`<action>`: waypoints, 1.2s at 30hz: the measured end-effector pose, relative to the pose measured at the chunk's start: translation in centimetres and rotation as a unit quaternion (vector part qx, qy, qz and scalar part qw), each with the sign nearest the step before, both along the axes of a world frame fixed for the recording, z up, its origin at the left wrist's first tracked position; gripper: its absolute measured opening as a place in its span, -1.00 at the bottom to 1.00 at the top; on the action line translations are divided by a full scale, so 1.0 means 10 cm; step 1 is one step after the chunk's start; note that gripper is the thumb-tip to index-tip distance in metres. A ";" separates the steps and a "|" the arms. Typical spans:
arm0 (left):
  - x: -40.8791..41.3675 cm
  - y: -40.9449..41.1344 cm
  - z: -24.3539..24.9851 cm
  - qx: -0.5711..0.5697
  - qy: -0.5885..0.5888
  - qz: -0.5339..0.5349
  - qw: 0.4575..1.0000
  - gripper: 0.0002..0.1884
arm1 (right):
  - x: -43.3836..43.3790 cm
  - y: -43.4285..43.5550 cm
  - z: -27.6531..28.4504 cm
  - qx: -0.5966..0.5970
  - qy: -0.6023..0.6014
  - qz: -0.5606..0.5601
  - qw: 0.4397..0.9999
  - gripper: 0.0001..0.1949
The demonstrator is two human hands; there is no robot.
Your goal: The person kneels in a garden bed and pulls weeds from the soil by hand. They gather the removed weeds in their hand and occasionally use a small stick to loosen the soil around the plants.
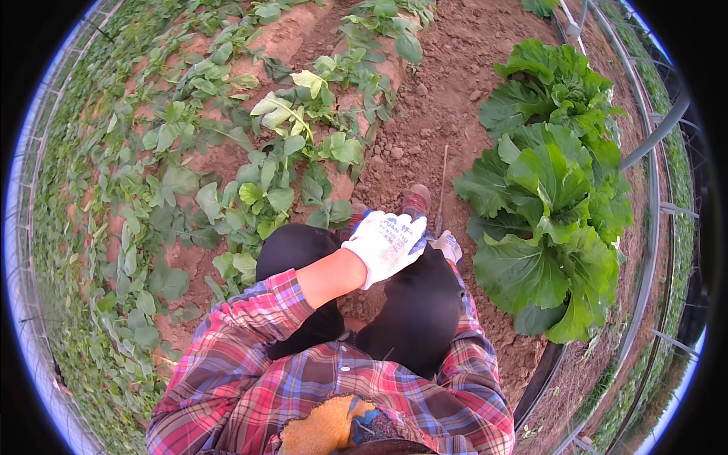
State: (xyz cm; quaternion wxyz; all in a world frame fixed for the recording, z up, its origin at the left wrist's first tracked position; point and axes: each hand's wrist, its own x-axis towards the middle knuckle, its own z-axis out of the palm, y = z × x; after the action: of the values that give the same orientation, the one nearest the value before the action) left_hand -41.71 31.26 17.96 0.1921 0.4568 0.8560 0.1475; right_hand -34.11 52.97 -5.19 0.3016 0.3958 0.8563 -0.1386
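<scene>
My left hand (388,244), in a white knit work glove with printed writing, lies across in front of my knees, its fingers pointing up and right; what is under its palm is hidden. Beyond my right knee my right hand (448,246), also gloved, is partly covered by the dark trouser leg. From it a long thin rod-like tool (443,182) points away over the soil. Low leafy plants (278,196) grow to the left. At the right stand large broad-leaved green vegetables (546,176) in a row.
Bare brown soil (435,108) with small clods runs between the rows. My shoe (416,200) stands on it near the tool. Metal greenhouse pipes (654,136) curve along the right side, beyond the broad-leaved row. Pale wilted leaves (280,109) lie among the left plants.
</scene>
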 end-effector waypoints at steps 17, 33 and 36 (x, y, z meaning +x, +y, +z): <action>0.04 0.29 0.09 0.046 -0.024 -0.009 0.999 -0.60 | -0.02 0.79 -0.10 -0.085 0.346 -0.090 0.930 -0.56; 0.14 0.47 -0.22 -0.140 0.005 -0.034 0.990 -0.57 | 1.16 -0.11 2.98 -0.591 0.540 -0.341 0.493 -0.50; 0.27 0.43 -0.21 -0.142 0.020 -0.048 0.989 -0.57 | 1.15 -0.34 3.24 -0.578 0.532 -0.332 0.522 -0.50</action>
State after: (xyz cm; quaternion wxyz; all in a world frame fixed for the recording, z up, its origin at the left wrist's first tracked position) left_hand -39.05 35.55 15.91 0.2444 0.4681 0.8492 0.0059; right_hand -22.66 49.60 27.23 -0.1156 0.2426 0.3961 -0.8780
